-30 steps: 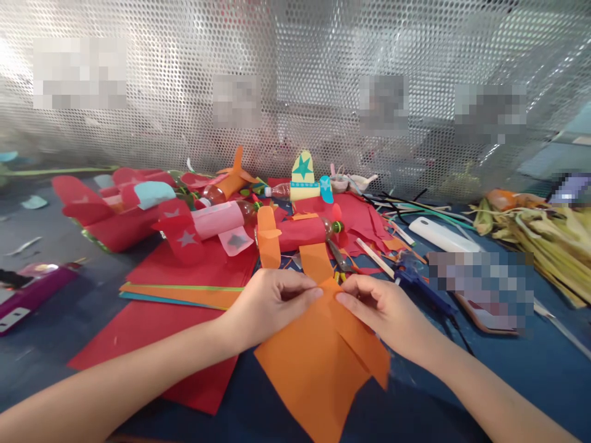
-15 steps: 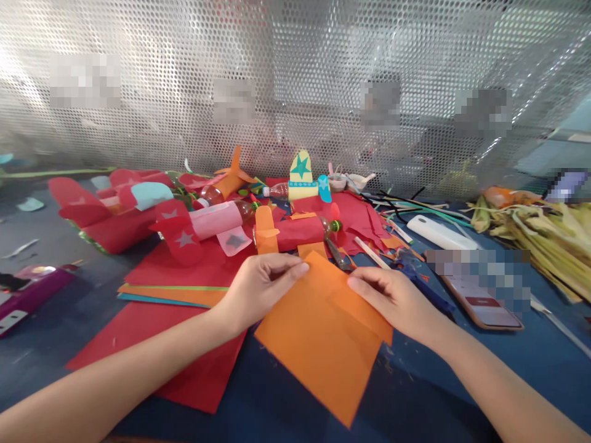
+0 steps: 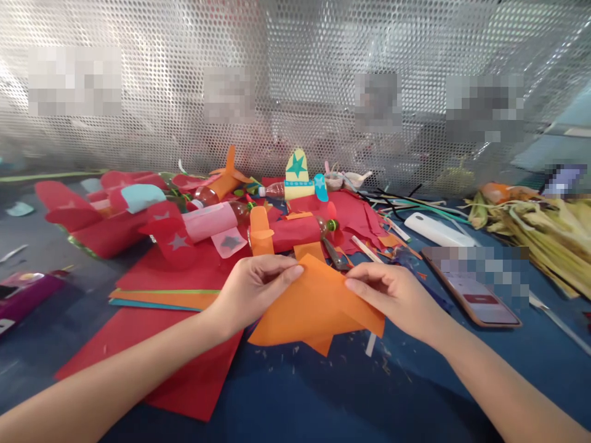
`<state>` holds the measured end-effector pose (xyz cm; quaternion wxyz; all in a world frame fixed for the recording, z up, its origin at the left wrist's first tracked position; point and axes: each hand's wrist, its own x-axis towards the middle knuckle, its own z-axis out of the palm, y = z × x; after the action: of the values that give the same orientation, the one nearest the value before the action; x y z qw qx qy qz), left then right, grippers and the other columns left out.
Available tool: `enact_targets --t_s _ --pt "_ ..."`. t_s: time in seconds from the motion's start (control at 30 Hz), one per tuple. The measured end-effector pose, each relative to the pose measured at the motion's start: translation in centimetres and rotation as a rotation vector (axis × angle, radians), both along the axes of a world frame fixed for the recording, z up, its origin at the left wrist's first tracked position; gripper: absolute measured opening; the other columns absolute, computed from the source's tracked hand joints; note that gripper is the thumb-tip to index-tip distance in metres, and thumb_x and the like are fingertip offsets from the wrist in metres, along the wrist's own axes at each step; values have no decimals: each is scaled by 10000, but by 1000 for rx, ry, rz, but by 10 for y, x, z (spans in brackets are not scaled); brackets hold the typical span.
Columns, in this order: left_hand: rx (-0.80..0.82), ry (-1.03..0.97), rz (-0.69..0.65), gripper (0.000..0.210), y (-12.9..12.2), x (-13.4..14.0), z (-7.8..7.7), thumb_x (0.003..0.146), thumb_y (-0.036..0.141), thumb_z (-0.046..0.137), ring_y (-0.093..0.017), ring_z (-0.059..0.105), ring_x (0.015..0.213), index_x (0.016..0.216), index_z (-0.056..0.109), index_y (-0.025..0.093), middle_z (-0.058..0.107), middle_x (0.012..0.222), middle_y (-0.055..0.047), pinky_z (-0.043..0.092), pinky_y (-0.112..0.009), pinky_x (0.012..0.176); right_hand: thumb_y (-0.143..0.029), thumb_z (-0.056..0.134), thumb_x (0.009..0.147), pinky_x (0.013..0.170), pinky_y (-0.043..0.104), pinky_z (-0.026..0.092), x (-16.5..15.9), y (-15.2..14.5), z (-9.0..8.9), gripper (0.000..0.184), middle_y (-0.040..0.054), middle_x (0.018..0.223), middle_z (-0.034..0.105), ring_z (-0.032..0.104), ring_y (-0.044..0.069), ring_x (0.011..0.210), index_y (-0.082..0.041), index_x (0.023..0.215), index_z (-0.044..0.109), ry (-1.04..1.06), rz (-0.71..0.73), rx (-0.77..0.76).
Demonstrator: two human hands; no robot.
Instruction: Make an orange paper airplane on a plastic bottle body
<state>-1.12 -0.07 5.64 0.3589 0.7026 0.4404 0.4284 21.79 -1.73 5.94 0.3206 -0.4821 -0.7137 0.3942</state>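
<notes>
Between my two hands is a piece of orange paper (image 3: pixel 309 301), held above the blue table with its lower part bent under. My left hand (image 3: pixel 258 289) pinches its top left corner between thumb and fingers. On the other side, my right hand (image 3: pixel 392 292) pinches its upper right edge. Just beyond the paper lies a bottle wrapped in red paper (image 3: pixel 295 234) with an orange paper piece (image 3: pixel 261 231) at its left end. Scissors (image 3: pixel 335 255) lie behind the orange paper, partly hidden. Red paper sheets (image 3: pixel 198 369) rest under and beside my left forearm.
Other paper-covered bottles, one pink (image 3: pixel 210 221) and one yellow (image 3: pixel 298 184), stand farther back. At right are a phone (image 3: pixel 475 295), a white handle-like object (image 3: pixel 438 231) and dry husks (image 3: pixel 540 234). A purple box (image 3: pixel 32 298) sits at left. A perforated silver screen (image 3: pixel 295 74) rises behind.
The orange paper's lower part, which hung down toward me, has swung back and now folds under. Both hands keep their pinch, and the view has shifted slightly.
</notes>
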Motion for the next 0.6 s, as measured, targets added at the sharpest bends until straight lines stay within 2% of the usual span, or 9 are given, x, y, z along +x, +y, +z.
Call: enact_targets --t_s 0.1,0.3,0.43,0.6 --pt "-5 -9 12 182 -1 1 2 767 321 623 -153 638 668 735 729 176 732 764 -22 516 -203 573 -391 549 858 641 231 501 0 -2 2 249 3 760 687 643 155 733 -204 720 638 9 -9 11" --pt "-31 -41 32 218 4 -2 2 768 360 628 -173 653 693 765 741 174 740 786 -33 531 -218 570 -438 570 835 606 243 484 6 2 3 263 10 789 703 641 163 712 -203 799 683 -8 -8 -57" --pt "-55 -74 11 240 6 -2 2 766 380 631 -171 648 684 776 744 169 734 772 -36 529 -220 564 -466 582 819 580 250 469 9 4 3 301 12 743 696 625 161 662 -193 755 692 -22 -35 -49" --pt "-77 -140 61 232 9 -4 2 744 375 654 -112 575 552 725 729 156 685 646 -9 440 -165 452 -589 451 861 664 281 506 17 8 2 458 29 817 708 647 198 803 -218 846 718 48 7 -143"
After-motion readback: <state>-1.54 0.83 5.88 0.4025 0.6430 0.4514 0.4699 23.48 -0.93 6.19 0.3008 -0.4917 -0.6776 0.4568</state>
